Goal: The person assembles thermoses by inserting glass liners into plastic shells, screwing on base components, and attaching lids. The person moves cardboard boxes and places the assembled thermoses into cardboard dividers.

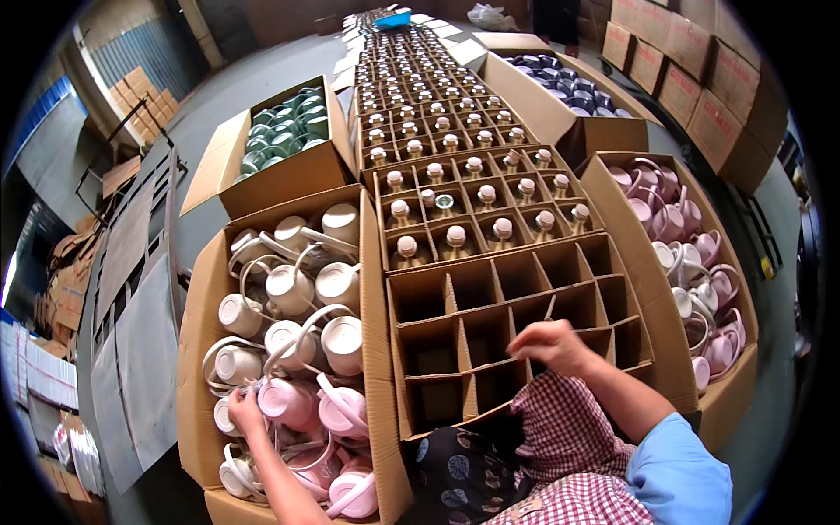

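Observation:
My left hand (248, 413) reaches into the tall carton (377, 350) at the left, its fingers curled between a small white cup-shaped piece (225, 415) and a pink cup-shaped piece (290, 402) with a looped handle. What those fingers hold is hidden. Over the near carton, my right hand (553, 346) is closed, fingertips pinched at the top edge of its cardboard divider (490, 360). The divider's cells show no bottles. Just beyond, bottles (456, 236) with gold-coloured necks and pale pink caps stand upright, one per cell; one cell holds a greenish round top (444, 202).
An open carton of green cups (284, 131) stands far left. On the right are a carton of pink and white handled cups (691, 262) and one of dark blue cups (569, 83). Stacked brown cartons (700, 70) rise behind. A blue tray (391, 20) lies far along the bottle rows.

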A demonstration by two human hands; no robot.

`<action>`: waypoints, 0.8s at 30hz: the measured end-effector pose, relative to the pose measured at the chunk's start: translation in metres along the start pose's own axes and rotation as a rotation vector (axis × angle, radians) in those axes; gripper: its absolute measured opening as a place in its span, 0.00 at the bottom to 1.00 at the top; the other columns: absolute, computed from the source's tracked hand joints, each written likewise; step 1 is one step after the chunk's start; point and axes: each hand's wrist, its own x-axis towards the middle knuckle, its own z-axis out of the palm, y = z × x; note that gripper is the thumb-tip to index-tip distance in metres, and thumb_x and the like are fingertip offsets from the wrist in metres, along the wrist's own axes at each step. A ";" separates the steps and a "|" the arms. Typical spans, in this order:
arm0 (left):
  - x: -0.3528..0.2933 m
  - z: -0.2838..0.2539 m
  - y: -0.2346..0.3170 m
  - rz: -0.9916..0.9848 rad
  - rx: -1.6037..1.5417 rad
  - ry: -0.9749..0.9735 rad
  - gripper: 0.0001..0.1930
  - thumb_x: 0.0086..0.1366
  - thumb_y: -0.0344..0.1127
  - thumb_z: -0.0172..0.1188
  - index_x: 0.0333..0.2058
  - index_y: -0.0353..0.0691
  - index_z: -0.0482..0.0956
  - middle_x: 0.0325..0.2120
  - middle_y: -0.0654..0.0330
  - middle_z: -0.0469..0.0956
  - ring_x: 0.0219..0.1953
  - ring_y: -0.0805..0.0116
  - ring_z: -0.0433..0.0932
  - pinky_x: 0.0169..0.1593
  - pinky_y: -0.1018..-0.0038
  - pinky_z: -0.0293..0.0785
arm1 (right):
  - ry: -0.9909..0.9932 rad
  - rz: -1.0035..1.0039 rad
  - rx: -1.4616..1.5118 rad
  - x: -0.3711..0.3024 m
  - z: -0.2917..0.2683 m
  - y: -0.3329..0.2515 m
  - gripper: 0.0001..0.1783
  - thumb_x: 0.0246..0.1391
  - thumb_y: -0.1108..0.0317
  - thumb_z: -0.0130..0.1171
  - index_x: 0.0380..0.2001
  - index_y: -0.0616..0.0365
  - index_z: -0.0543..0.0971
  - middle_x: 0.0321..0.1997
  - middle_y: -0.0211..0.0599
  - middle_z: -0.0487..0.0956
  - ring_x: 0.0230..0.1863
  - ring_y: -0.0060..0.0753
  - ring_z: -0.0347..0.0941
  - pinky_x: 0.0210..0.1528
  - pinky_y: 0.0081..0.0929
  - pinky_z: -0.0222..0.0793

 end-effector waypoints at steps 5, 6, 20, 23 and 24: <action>-0.200 -0.047 0.163 0.814 -0.351 -0.263 0.08 0.46 0.25 0.60 0.29 0.37 0.79 0.30 0.54 0.79 0.31 0.63 0.78 0.36 0.68 0.73 | 0.026 0.259 -1.001 -0.108 -0.076 0.082 0.11 0.41 0.61 0.59 0.25 0.56 0.80 0.29 0.46 0.79 0.35 0.49 0.76 0.37 0.43 0.72; -0.233 -0.031 0.166 0.918 -0.260 -0.431 0.09 0.47 0.26 0.60 0.30 0.39 0.79 0.31 0.56 0.79 0.34 0.60 0.78 0.39 0.67 0.75 | -0.116 0.474 -1.063 -0.135 -0.082 0.091 0.12 0.36 0.60 0.63 0.26 0.55 0.79 0.31 0.44 0.78 0.38 0.47 0.75 0.41 0.42 0.71; -0.256 0.026 0.166 1.062 0.364 -0.399 0.01 0.42 0.35 0.55 0.17 0.48 0.74 0.14 0.59 0.75 0.20 0.62 0.77 0.32 0.64 0.67 | 0.188 -0.243 -1.029 -0.178 -0.096 0.111 0.03 0.32 0.73 0.56 0.15 0.54 0.72 0.19 0.40 0.75 0.25 0.47 0.74 0.27 0.40 0.68; -0.247 -0.027 0.222 1.189 0.307 -0.315 0.02 0.42 0.34 0.55 0.18 0.47 0.75 0.13 0.60 0.75 0.20 0.61 0.77 0.32 0.65 0.68 | 0.279 -0.338 -0.991 -0.188 -0.110 0.058 0.04 0.30 0.75 0.55 0.15 0.55 0.71 0.19 0.42 0.74 0.23 0.48 0.73 0.25 0.40 0.67; -0.253 -0.049 0.247 1.206 0.273 -0.259 0.02 0.42 0.34 0.55 0.18 0.46 0.75 0.14 0.60 0.75 0.20 0.61 0.77 0.32 0.66 0.68 | 0.344 -0.366 -0.993 -0.197 -0.121 0.043 0.04 0.30 0.75 0.55 0.16 0.55 0.71 0.19 0.42 0.74 0.23 0.48 0.73 0.25 0.40 0.67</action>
